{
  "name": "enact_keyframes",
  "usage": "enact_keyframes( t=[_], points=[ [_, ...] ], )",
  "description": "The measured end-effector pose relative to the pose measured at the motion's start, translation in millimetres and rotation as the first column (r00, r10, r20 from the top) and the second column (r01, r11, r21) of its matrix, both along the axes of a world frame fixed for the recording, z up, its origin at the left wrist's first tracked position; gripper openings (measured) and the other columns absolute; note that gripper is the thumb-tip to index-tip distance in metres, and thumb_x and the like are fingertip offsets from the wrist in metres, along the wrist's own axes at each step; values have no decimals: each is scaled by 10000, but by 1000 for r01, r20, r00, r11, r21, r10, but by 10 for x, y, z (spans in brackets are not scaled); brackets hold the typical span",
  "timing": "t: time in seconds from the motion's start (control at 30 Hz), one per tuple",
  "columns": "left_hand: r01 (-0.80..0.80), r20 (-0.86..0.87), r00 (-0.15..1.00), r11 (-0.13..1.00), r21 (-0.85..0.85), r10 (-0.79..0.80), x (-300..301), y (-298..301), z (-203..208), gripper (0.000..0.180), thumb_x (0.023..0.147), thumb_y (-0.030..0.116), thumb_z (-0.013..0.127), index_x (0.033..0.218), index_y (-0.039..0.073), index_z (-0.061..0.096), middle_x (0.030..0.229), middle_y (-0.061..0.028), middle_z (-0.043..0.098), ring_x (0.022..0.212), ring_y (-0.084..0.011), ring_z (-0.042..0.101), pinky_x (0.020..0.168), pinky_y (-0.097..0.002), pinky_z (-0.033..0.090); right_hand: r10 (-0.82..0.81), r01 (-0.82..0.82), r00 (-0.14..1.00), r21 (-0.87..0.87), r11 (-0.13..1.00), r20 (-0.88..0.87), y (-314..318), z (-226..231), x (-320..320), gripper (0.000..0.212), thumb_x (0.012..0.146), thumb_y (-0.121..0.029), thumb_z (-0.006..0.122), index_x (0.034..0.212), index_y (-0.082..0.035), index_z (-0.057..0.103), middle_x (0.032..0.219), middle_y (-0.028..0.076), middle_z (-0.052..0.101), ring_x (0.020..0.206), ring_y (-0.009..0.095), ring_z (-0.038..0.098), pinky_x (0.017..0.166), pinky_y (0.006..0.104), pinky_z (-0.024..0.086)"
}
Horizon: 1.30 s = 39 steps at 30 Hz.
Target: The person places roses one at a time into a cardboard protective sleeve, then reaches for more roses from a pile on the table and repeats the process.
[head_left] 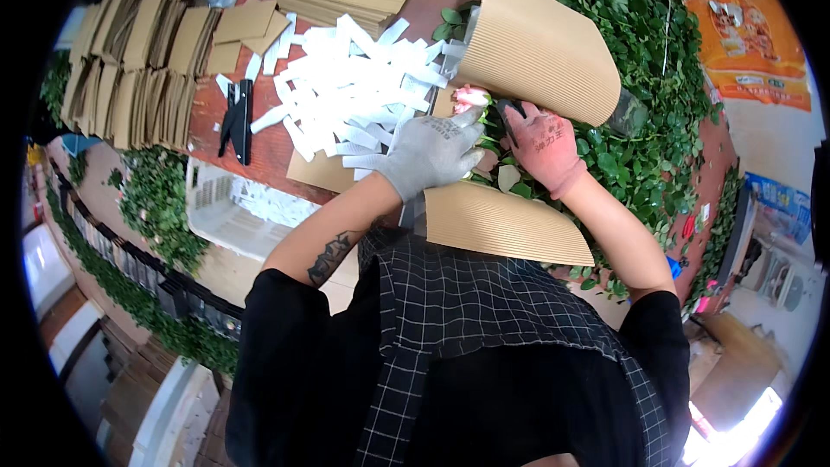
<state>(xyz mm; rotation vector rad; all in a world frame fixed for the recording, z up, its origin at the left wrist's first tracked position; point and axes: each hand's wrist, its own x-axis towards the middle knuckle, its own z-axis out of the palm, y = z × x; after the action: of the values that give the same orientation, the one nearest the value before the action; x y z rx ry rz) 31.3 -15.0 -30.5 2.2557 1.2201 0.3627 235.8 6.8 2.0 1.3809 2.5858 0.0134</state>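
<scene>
Gently, my left hand [430, 153] lies flat, open, over pink roses [471, 99] at twelve o'clock inside the corrugated sheet [510, 225]; my right hand [543, 143] pinches stems. Blooms bruise: hold stems.

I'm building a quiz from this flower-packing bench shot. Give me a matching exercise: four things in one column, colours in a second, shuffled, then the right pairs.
Things:
1. left hand glove
2. right hand glove
3. paper strips
4. stapler

Colours:
A. white
B. black
C. grey
D. pinkish red

Pairs: 1-C, 2-D, 3-A, 4-B.

Both hands rest on a pink rose bud and its leaves, between two corrugated cardboard sheets.
</scene>
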Motion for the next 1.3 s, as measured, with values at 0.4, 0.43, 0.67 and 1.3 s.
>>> enact_keyframes(
  t=[0.4, 0.43, 0.67, 1.3],
  points=[
    [111, -109, 987, 992, -54, -116, -34, 71, 55, 400, 871, 375, 515, 1136, 89, 603, 1299, -105, 552, 916, -255, 663, 769, -400, 524, 58, -36, 992, 188, 982, -114, 79, -362, 122, 418, 719, -264, 686, 1110, -135, 615, 963, 77, 646, 898, 254, 612, 767, 402, 462],
    [101, -97, 990, 994, -39, -104, -45, 60, 33, 401, 872, 374, 516, 1136, 85, 603, 1293, -107, 556, 923, -256, 661, 774, -400, 523, 85, -62, 990, 196, 979, -114, 76, -375, 125, 407, 726, -257, 680, 1109, -134, 619, 969, 75, 647, 898, 252, 611, 762, 401, 464],
    [175, -182, 966, 983, -50, -181, 35, 152, 80, 425, 860, 368, 525, 1175, 92, 592, 1293, -111, 557, 932, -273, 656, 775, -393, 521, 14, 2, 993, 133, 991, -116, 40, -348, 72, 290, 748, -215, 620, 1034, -164, 625, 818, 68, 613, 782, 245, 616, 639, 385, 487],
    [155, -266, 951, 988, -27, -156, 155, 315, 123, 561, 835, 353, 547, 1298, 47, 460, 1424, -143, 406, 894, -326, 651, 769, -421, 522, -489, 488, 872, -93, 868, 15, 258, 70, 2027, 370, 731, -220, 602, 1087, -129, 638, 1097, 137, 577, 1083, 321, 532, 961, 381, 415]
  ],
)
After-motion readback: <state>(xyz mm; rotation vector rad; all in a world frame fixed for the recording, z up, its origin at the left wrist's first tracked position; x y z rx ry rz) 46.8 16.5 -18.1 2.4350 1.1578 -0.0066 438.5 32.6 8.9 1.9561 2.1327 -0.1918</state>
